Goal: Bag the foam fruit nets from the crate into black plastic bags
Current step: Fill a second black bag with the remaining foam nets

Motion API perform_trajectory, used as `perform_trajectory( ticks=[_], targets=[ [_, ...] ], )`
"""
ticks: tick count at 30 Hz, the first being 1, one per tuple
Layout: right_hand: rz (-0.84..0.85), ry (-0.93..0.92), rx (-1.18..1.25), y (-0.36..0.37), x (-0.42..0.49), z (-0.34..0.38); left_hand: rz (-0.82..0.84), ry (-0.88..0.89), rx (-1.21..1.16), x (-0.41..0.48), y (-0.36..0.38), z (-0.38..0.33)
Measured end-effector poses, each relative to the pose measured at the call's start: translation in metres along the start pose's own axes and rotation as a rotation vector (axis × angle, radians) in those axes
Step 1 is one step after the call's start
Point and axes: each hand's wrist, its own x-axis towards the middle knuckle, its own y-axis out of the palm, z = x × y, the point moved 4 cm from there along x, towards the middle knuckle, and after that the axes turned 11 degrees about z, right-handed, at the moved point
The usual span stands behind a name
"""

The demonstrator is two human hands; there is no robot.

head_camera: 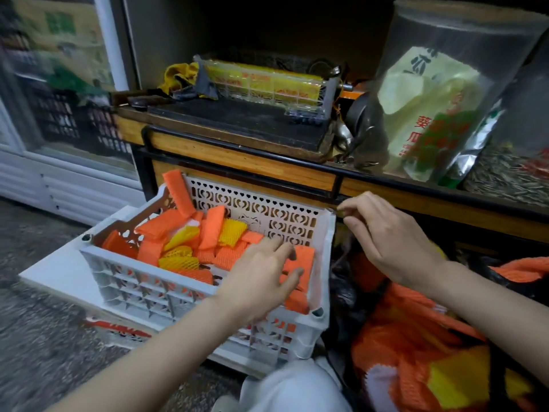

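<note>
Mid-pick: L hand [261, 275] spread on nets [208, 233] in crate [205, 288] at 9 o'clock, R hand [395, 242] loose, empty; next, grip bunch, shift to bag [344, 292] at 4.

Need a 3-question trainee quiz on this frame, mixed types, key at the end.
1. True or false: the left hand reaches into the crate and touches orange nets.
2. Which net colours lie in the crate? A: orange only. B: orange and yellow. C: green and blue.
3. Fill in: the black bag that already holds nets lies on the person's ____ side.
Key: 1 true; 2 B; 3 right.
</note>
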Motion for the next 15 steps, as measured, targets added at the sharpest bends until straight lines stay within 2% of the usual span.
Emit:
perform_trajectory(
  ticks=[5, 11, 15],
  targets=[
    [0.08, -0.017, 0.06, 0.045, 0.063, 0.026, 0.081, -0.105, 0.219, -0.007, -0.014, 0.091],
    [0.316, 0.098, 0.18, 0.156, 0.133, 0.035, 0.133, -0.353, 0.141, 0.003, -0.013, 0.189],
    [0.486, 0.22, 0.306, 0.237, 0.159, 0.028, 0.237, -0.486, 0.105, 0.013, 0.003, 0.244]
  ],
)
